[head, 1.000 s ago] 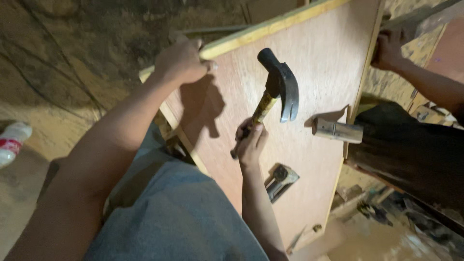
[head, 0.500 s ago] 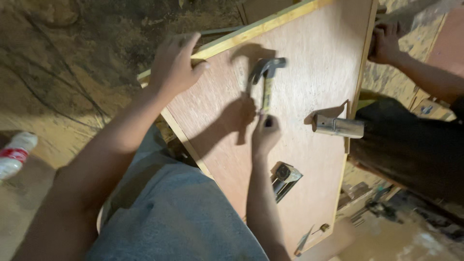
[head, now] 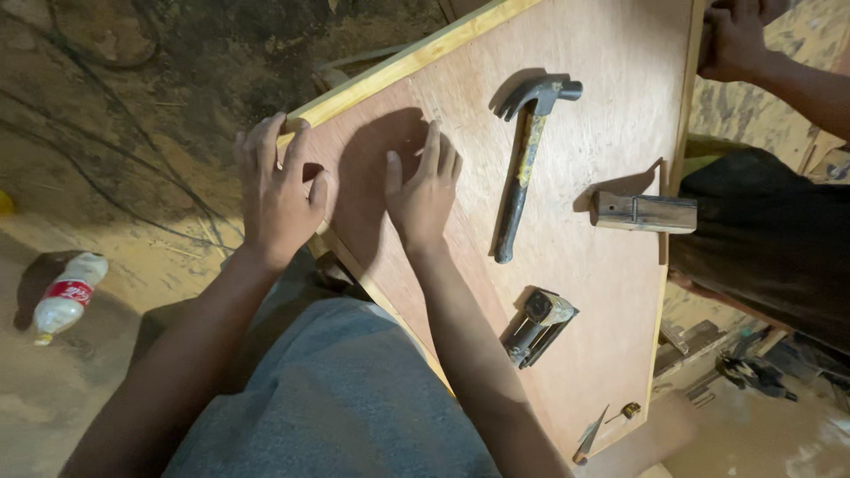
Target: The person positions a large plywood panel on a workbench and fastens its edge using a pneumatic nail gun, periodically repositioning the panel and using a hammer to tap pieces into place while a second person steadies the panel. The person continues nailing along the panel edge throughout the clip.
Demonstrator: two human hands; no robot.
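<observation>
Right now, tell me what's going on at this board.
A person leans over a reddish plywood panel with both hands empty and flat. The left hand rests on the panel's corner at the pale wooden edging; the right hand presses on the face beside it. A claw hammer lies loose on the panel, with a wooden block, a small metal tool and a pencil-like tool. Another person's hand grips the far edge.

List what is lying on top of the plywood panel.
On the plywood panel lie a claw hammer, a wooden block, a small metal tool and a pencil-like piece. Both the right hand and left hand press on it; whatever lies beneath them is hidden.
</observation>
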